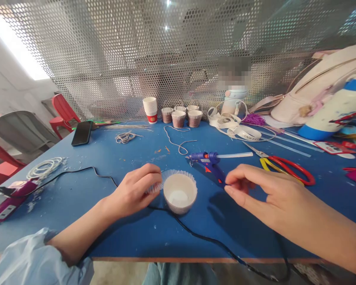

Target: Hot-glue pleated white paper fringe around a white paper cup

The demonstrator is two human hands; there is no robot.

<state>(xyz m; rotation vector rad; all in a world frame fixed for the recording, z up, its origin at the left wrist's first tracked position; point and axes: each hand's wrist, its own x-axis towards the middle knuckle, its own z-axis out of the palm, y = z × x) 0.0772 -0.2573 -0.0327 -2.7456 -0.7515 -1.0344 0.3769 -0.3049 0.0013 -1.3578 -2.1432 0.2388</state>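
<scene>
A small pale cup (180, 194) stands on the blue table, its open top towards me. Sheer pleated trim (167, 174) runs along the cup's far rim, and its loose end leads left into my left hand (141, 186). The fingers of that hand are closed round the trim. A blue glue gun (207, 159) lies beyond the cup on the right, a clear glue stick (235, 155) in its back. My right hand (255, 190) has thumb and forefinger pinched together at the end of the gun's handle; what lies between the fingertips is hidden.
A black cable (207, 237) crosses in front of the cup. Scissors (284, 166) lie by my right hand. Behind stand stacked paper cups (150, 110), several small twine-wrapped baskets (178, 118) and ribbon (234, 126). A phone (82, 133) and power strip (12, 202) are left.
</scene>
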